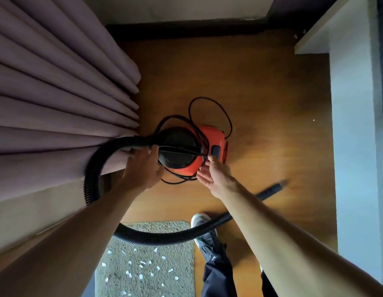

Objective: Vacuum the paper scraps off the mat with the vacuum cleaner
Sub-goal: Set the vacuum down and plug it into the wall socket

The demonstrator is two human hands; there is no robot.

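Nothing is vacuumed yet: white paper scraps (141, 276) litter the grey pile mat (183, 254) near our feet. The orange-and-black canister vacuum cleaner (209, 138) sits on the wooden floor beyond, its black power cord (207, 101) heaped on it. Our left hand (143, 168) and right hand (216, 176) reach it, fingers loose, grasping nothing. Whether the right fingertips touch the cord is unclear; the black ribbed hose (156, 239) tip is blurred.
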